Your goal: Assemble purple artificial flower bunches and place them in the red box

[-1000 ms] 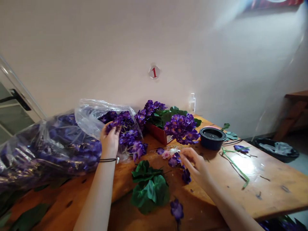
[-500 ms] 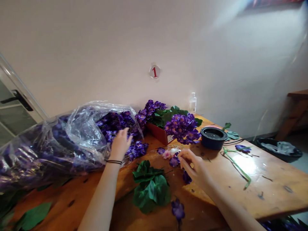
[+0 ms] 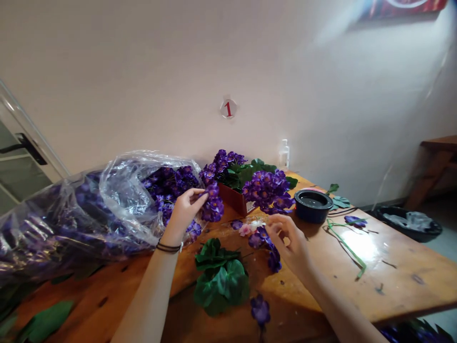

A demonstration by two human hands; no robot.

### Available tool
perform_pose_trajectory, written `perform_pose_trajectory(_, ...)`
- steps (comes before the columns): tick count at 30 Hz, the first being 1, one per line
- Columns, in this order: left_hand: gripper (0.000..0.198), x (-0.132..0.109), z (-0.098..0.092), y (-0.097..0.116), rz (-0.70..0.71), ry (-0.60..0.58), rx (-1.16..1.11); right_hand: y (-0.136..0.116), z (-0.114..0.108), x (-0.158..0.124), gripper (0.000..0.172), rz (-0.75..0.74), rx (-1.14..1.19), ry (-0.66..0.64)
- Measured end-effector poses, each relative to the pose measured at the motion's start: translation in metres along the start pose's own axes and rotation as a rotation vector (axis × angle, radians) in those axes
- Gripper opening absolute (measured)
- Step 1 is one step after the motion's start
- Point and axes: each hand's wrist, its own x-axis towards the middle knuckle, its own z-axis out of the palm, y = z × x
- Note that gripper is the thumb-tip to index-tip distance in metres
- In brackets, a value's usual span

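My left hand (image 3: 187,209) pinches a small cluster of purple artificial flowers (image 3: 213,204) in front of the clear plastic bag (image 3: 124,190), which is full of similar flowers. My right hand (image 3: 291,240) hovers over the table with its fingers curled; a small pale spot shows within them, too small to name. Loose purple flowers (image 3: 274,259), a pink blossom (image 3: 244,230) and a white blossom (image 3: 257,225) lie just left of that hand. A bunch of green leaves (image 3: 222,281) rests between my forearms, with a single purple flower (image 3: 260,309) nearer me.
A red box (image 3: 233,197) holds leaves and purple flowers, and a large flower bunch (image 3: 267,190) leans over its front. On the right stand a dark round pot (image 3: 313,206) and a green stem (image 3: 348,250). A small clear bottle (image 3: 284,155) is by the wall; a black bin (image 3: 409,228) stands beyond the table.
My left hand has come away from the bag opening with a purple flower cluster in its fingers. My right hand has stayed in nearly the same place, rising slightly.
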Motion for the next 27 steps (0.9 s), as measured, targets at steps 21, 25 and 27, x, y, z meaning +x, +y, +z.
perform_pose_trajectory(21,0.034,-0.063,0.016,0.084,0.34,-0.432,0.33,-0.026,0.02,0.025,0.038,0.533,0.908,0.125)
perform_pose_trajectory(25,0.026,-0.067,0.022,0.09,0.379,-0.473,0.348,-0.035,0.021,0.02,0.039,0.502,0.931,0.149)
perform_pose_trajectory(27,0.026,-0.067,0.021,0.09,0.378,-0.495,0.297,-0.038,0.018,0.02,0.037,0.526,0.983,0.159)
